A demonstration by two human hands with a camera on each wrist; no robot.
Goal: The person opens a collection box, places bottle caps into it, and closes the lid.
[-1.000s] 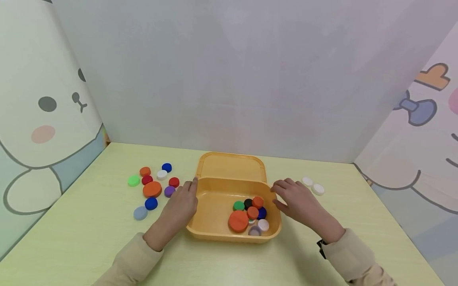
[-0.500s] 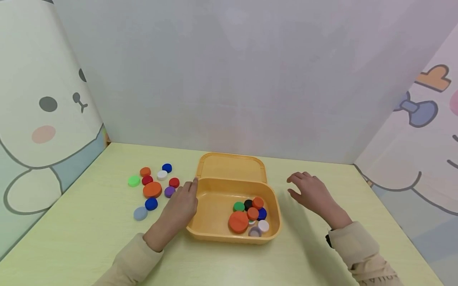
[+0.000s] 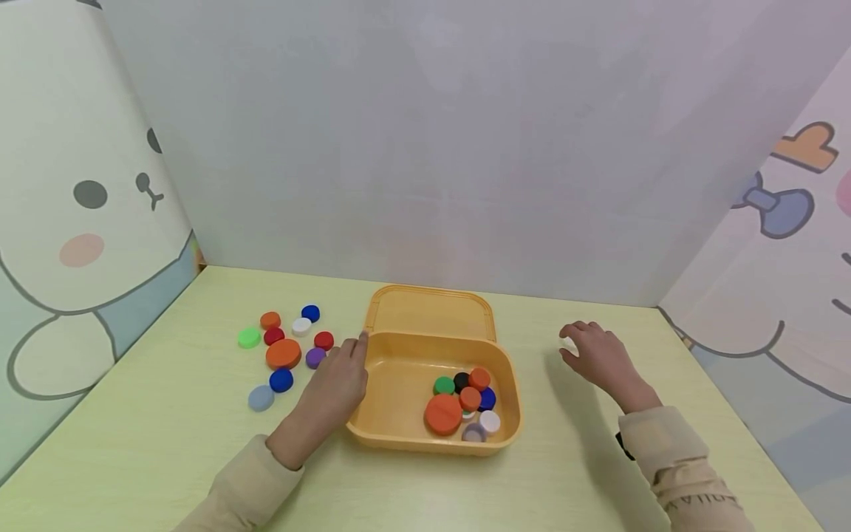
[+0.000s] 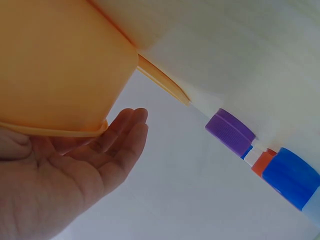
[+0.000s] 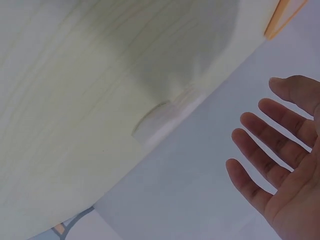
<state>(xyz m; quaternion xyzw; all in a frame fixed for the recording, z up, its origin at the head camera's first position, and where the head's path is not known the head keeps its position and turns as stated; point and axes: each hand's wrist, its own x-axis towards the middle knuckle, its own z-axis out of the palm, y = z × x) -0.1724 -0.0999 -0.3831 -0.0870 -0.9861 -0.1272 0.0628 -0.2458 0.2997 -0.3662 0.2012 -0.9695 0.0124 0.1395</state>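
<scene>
on the table (image 3: 412,495), see the orange box (image 3: 399,395) with its lid (image 3: 428,312) laid back; see at its left side the left hand (image 3: 335,383), fingers extended, and the right hand (image 3: 603,362), loosely open, near a white cap (image 3: 569,344); could push this cap away by closing off-centre

We see loose beige sleeves (image 3: 249,480) with broad cuffs (image 3: 665,440) behind the bare fingers (image 5: 257,155). Behind the right fingers, we see a small black item (image 3: 626,446) beside the cuff and dark lettering (image 3: 701,500) farther back.
</scene>
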